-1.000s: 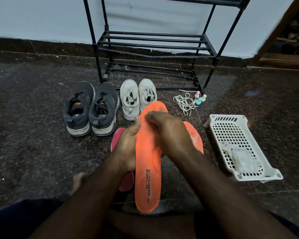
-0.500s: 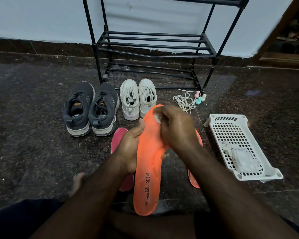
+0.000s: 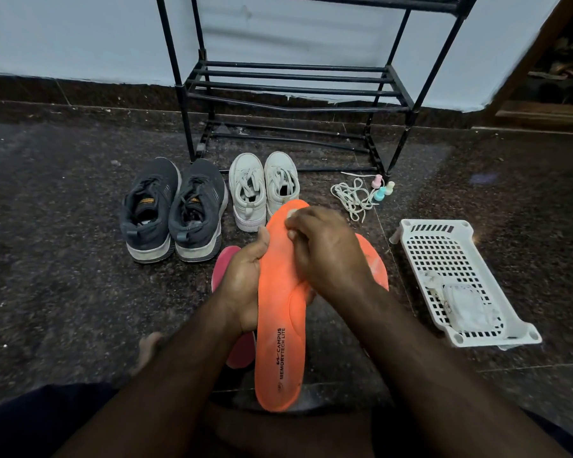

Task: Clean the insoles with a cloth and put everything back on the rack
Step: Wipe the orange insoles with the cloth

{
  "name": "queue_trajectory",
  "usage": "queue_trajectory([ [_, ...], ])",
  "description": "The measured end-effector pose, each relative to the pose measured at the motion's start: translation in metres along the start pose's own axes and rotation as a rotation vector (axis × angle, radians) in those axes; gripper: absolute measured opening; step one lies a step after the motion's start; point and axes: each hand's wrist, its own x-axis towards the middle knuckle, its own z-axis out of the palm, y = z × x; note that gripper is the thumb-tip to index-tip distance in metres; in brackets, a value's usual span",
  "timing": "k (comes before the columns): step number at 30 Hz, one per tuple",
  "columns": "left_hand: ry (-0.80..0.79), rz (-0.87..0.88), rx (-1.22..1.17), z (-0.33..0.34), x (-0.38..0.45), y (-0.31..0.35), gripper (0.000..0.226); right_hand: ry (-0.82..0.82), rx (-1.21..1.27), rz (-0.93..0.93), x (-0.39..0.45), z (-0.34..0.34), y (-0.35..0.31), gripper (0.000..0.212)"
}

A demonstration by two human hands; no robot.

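My left hand (image 3: 245, 279) grips an orange insole (image 3: 280, 328) by its left edge, held lengthwise over the floor. My right hand (image 3: 325, 252) presses a small pale cloth (image 3: 291, 213) onto the insole's toe end, fingers curled round it; most of the cloth is hidden. A second orange insole (image 3: 372, 256) lies on the floor behind my right hand. A pink insole (image 3: 224, 262) lies under my left wrist, partly hidden. The black metal rack (image 3: 291, 90) stands against the wall ahead.
Dark grey sneakers (image 3: 172, 209) and white sneakers (image 3: 263, 190) stand in front of the rack. White laces (image 3: 353, 196) and small pastel bottles (image 3: 381, 190) lie by its right leg. A white plastic basket (image 3: 457, 276) with a packet lies at right.
My right hand slid the cloth up the insole from its middle toward the toe end. The insole tilted slightly in my left hand.
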Motion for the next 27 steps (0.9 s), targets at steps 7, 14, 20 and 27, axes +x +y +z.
queue_trajectory([
  [7, 0.054, 0.052, 0.126, 0.024, -0.001, 0.002, 0.065, 0.066, 0.047, -0.026, 0.002, -0.006, 0.005, 0.020],
  [14, 0.079, 0.060, 0.107, 0.008, 0.005, 0.000, 0.070, 0.071, 0.053, 0.038, 0.000, 0.000, 0.003, 0.024],
  [20, 0.069, 0.057, 0.083, 0.006, 0.004, 0.000, 0.067, 0.048, 0.012, -0.109, 0.000, 0.002, -0.003, 0.019],
  [27, 0.032, 0.009, 0.129, 0.004, -0.001, 0.002, 0.072, 0.217, 0.408, 0.421, 0.015, -0.034, 0.034, 0.015],
])
